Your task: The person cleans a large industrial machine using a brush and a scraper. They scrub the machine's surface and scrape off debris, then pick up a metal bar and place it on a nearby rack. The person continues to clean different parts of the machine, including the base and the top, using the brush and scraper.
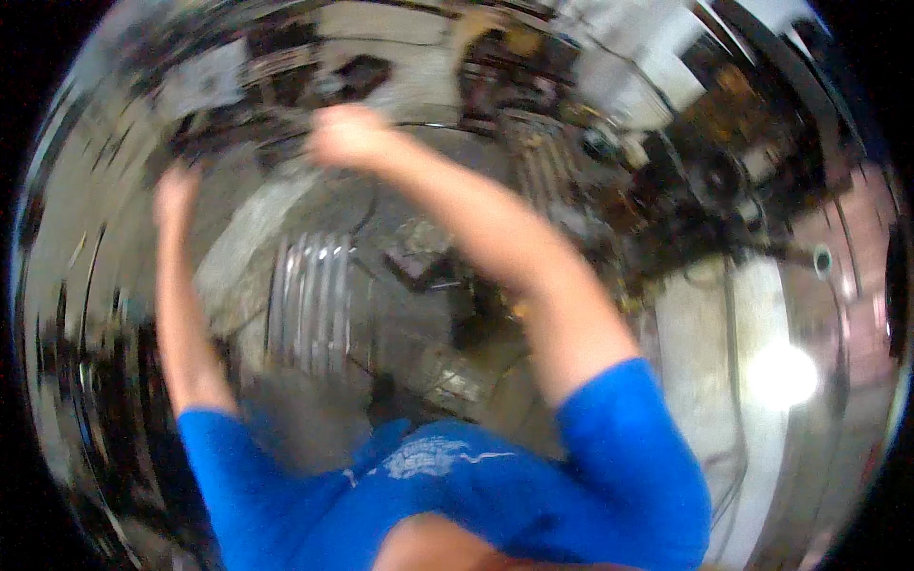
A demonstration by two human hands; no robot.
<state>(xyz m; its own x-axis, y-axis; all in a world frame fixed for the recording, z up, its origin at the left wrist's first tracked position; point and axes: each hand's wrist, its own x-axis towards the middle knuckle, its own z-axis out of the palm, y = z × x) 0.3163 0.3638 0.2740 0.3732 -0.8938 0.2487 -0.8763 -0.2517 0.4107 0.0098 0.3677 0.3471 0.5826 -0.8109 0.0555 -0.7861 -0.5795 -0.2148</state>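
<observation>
Both my arms reach forward, bare below the blue short sleeves. My right hand [350,136] is curled into a fist at the upper middle, near a dark object [357,76]; whatever it may hold is hidden. Farther left and slightly lower, my left hand [176,193] is stretched out beside dark, smeared shapes. Motion blur hides its fingers and anything in them. Between my forearms, several shiny parallel metal bars [312,305] lie low down, apart from both hands.
Dark machinery [719,176] fills the upper right, with a pipe-like open end [821,259] below it. Dark, cluttered equipment [519,76] stands at the top middle. A pale panel [202,78] is at the upper left. A bright light [785,376] glares at right.
</observation>
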